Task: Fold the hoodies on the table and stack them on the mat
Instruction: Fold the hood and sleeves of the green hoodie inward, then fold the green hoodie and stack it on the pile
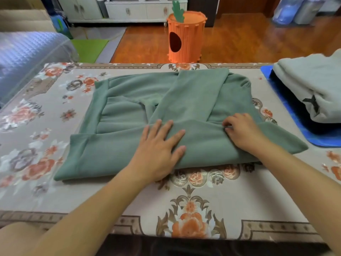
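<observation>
Floral-clothed table [129, 200] across the whole view. Green hoodie [129, 115] spread flat at its middle, 2 sleeves folded across the body. Grey folded hoodie [310, 85] on the blue mat [295, 122], far right, just beside the green one. Left hand [158, 150] flat, fingers straight, pressing the near fold. Right hand [243, 132] curled, pinching the green fabric. Orange carrot-shaped bin [186, 37] on the floor beyond.

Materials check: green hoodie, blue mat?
Green hoodie: soft knit, probably cotton fleece; matte, fine ribbed weave, creases softly under the left hand. Blue mat: looks like foam or rubber; smooth, slightly glossy, thin flat edge.
</observation>
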Tool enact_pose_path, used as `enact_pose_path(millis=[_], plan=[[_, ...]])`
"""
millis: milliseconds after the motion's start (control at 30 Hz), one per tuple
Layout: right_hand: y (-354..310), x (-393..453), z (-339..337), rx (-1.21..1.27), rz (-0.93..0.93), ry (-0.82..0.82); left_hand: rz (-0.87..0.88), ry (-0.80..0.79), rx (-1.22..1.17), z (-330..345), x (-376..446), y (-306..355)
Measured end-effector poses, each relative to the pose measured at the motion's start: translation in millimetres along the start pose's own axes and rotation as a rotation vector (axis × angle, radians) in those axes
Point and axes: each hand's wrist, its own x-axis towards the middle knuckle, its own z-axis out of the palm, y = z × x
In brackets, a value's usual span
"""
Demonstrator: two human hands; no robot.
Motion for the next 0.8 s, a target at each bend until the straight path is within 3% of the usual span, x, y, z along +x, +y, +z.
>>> enact_pose_path(millis=[67, 200, 400, 600, 800], plan=[[-1, -1, -11, -0.013, -0.023, -0.002, -0.058, -0.073, 0.077, 19, 4, 5], [2, 2, -27, 0.02, -0.055, 0.294, -0.135, -0.023, 0.102, 29, 5, 2], [8, 13, 4, -0.012, 0.093, 0.164, -0.231, -0.082, 0.046, 23, 11, 6], [34, -9, -26, -0.162, 0.016, -0.045, -0.239, -0.151, 0.024, 16, 22, 0], [36, 0, -39, -0.14, 0.105, 0.09, -0.27, -0.145, 0.01, 17, 22, 1]])
